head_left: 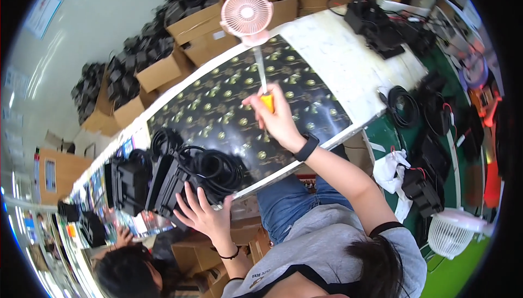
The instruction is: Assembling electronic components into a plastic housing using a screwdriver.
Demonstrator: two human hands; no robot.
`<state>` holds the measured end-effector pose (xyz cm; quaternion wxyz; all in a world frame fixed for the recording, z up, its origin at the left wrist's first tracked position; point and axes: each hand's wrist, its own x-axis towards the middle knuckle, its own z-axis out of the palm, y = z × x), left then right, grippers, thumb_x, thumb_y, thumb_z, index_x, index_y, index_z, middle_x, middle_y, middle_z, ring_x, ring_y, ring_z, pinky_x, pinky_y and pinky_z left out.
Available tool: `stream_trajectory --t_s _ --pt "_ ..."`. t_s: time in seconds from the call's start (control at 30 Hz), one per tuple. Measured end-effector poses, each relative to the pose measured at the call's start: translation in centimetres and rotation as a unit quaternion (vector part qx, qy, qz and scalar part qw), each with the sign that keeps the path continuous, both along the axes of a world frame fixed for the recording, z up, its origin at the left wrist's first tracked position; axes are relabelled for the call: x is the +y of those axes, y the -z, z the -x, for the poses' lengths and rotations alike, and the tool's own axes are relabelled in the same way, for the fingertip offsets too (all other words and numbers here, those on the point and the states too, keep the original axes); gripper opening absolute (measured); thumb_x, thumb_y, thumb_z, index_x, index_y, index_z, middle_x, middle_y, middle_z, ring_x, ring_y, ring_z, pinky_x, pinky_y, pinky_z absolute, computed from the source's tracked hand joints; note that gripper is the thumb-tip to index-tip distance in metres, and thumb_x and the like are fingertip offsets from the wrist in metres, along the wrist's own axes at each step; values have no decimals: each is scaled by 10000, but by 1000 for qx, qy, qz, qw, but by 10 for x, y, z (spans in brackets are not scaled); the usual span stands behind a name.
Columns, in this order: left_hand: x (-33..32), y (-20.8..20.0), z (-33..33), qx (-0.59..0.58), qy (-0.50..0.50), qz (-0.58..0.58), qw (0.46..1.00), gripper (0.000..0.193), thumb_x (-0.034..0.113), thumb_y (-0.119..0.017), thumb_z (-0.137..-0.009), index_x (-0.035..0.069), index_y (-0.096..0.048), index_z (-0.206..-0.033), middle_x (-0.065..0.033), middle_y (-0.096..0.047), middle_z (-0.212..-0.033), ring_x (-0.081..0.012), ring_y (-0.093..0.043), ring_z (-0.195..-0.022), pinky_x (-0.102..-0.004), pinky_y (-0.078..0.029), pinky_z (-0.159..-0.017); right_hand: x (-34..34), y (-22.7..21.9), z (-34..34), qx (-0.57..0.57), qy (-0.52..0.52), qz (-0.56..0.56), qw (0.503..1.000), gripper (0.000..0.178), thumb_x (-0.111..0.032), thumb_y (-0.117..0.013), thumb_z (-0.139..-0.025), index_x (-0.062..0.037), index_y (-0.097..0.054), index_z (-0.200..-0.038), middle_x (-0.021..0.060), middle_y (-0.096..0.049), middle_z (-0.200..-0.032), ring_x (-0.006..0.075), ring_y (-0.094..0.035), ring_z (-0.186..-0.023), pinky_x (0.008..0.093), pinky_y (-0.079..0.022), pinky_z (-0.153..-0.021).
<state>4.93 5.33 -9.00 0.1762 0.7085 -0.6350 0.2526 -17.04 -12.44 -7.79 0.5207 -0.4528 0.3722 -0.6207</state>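
My right hand [278, 118] is raised over the dark patterned mat [218, 102], fingers curled round the yellow handle of a screwdriver [261, 72]. Its long metal shaft points away from me, towards a small pink fan [247, 14] at the table's far edge. Lower left, my left hand [206, 211] is open with fingers spread, at the near end of a black boxy device [169, 183]. Whether the fingertips touch that device I cannot tell. Coiled black cables [218, 170] lie beside it, and another black device [128, 183] stands further left.
Cardboard boxes [163, 72] full of black devices stand beyond the table. More black devices [376, 25] and a coiled cable [402, 107] are at the right. A white fan [452, 232] sits lower right. Another person [131, 271] is at the lower left, one hand by the table.
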Motion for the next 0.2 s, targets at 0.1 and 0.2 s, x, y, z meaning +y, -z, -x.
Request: stream_trajectory --t_s 0.1,0.2 --pt "-12 3 -3 -35 -68 25 997 745 378 -839 -656 177 -597 -1331 -25 -562 -1414 -333 -480 -1330 -500 -295 -1115 -23 -17 50 -36 168 90 981 124 -115 -525 -1022 -90 -408 -1056 98 -697 -859 29 -449 -483 183 -393 -439" --pt "-34 3 -24 -44 -80 107 990 680 467 -788 -747 178 -606 -1335 -15 -596 -1378 -304 -539 -1276 -500 -361 -1059 -41 -38 106 -45 284 131 949 131 -102 -528 -1017 -101 -412 -1077 95 -684 -830 26 -444 -480 177 -378 -434"
